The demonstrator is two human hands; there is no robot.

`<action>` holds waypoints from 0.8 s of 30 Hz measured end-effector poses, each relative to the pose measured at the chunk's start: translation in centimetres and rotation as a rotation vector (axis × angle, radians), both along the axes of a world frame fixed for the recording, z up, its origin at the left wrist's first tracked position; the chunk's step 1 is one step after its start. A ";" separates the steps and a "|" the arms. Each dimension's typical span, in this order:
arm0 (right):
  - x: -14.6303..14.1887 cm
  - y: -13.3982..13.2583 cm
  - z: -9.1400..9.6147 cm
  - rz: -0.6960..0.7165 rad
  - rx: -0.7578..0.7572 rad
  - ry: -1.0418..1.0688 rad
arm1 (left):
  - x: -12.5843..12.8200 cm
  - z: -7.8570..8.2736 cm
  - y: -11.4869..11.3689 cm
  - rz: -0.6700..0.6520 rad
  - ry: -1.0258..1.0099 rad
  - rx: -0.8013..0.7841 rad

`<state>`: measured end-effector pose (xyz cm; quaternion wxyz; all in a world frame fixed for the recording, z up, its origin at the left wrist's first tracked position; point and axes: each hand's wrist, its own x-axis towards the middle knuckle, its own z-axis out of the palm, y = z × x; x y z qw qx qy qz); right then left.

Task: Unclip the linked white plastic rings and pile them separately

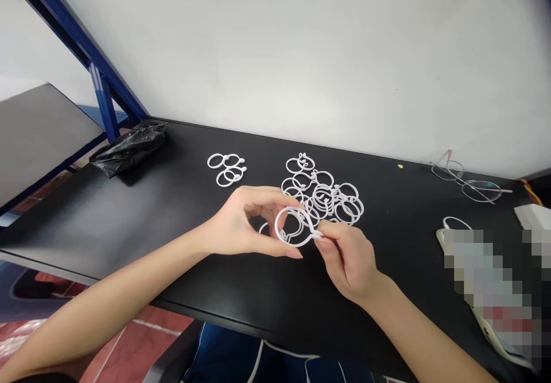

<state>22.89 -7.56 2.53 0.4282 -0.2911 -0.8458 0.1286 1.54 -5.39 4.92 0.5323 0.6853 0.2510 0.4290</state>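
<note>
A white plastic ring (278, 229) with a small tab on its right side is held up above the black table. My left hand (245, 222) grips the ring's round part between thumb and fingers. The thumb and index finger of my right hand (350, 256) pinch the tab. Just behind my hands lies a loose pile of similar white rings (323, 196), partly overlapping. Farther left on the table sits a smaller group of several white rings (216, 161). Part of the pile is hidden behind my left hand and the held ring.
A crumpled black plastic bag (129, 149) lies at the table's left rear. Eyeglasses (481, 190) rest at the right rear, near a small yellow bit (400, 166). A pixelated phone-like object (486, 291) lies at the right edge. Behind the black table (181, 142) stands a white wall (275, 55).
</note>
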 end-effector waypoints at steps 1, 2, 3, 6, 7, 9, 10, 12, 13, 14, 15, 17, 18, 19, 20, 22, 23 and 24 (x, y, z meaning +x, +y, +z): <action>0.0 0.1 0.1 0.003 0.014 -0.014 | 0.0 0.0 0.0 -0.006 -0.001 -0.006; 0.0 0.1 0.1 0.005 0.028 -0.025 | 0.0 0.1 -0.1 -0.012 -0.002 -0.013; 0.0 0.2 0.2 0.007 0.039 -0.034 | -0.1 0.1 -0.1 -0.015 -0.004 -0.019; 0.0 0.2 0.2 0.004 0.066 -0.033 | -0.1 0.1 -0.2 -0.020 -0.008 -0.030; 0.0 0.2 0.2 0.006 0.070 -0.029 | -0.1 0.1 -0.2 -0.021 -0.008 -0.030; 0.0 0.2 0.2 0.015 0.075 -0.023 | -0.1 0.2 -0.1 -0.021 0.000 -0.029; 0.0 0.2 0.2 0.020 0.077 -0.020 | -0.2 0.2 -0.1 -0.022 0.005 -0.028; 0.0 0.2 0.1 0.026 0.078 -0.016 | -0.2 0.3 0.0 -0.024 0.011 -0.026; 0.0 0.2 0.1 0.028 0.078 -0.015 | -0.2 0.3 0.0 -0.026 0.012 -0.026; 0.0 0.2 0.1 0.030 0.079 -0.012 | -0.2 0.4 0.0 -0.026 0.012 -0.025; 0.0 0.2 0.1 0.032 0.079 -0.010 | -0.2 0.4 0.0 -0.026 0.012 -0.024; 0.0 0.2 0.1 0.041 0.075 -0.004 | -0.2 0.5 0.0 -0.024 0.014 -0.023; 0.0 0.2 0.1 0.044 0.072 -0.003 | -0.1 0.6 0.0 -0.025 0.016 -0.023; 0.0 0.2 0.1 0.045 0.069 -0.003 | -0.1 0.6 0.0 -0.025 0.017 -0.023; 0.0 0.2 0.1 0.046 0.067 -0.006 | -0.1 0.6 0.0 -0.024 0.018 -0.024; 0.0 0.2 0.2 0.043 0.069 -0.009 | -0.1 0.6 0.0 -0.021 0.021 -0.029; 0.0 0.2 0.2 0.042 0.071 -0.008 | -0.1 0.6 0.0 -0.020 0.023 -0.031; 0.0 0.2 0.2 0.042 0.073 -0.007 | -0.1 0.6 0.0 -0.019 0.024 -0.032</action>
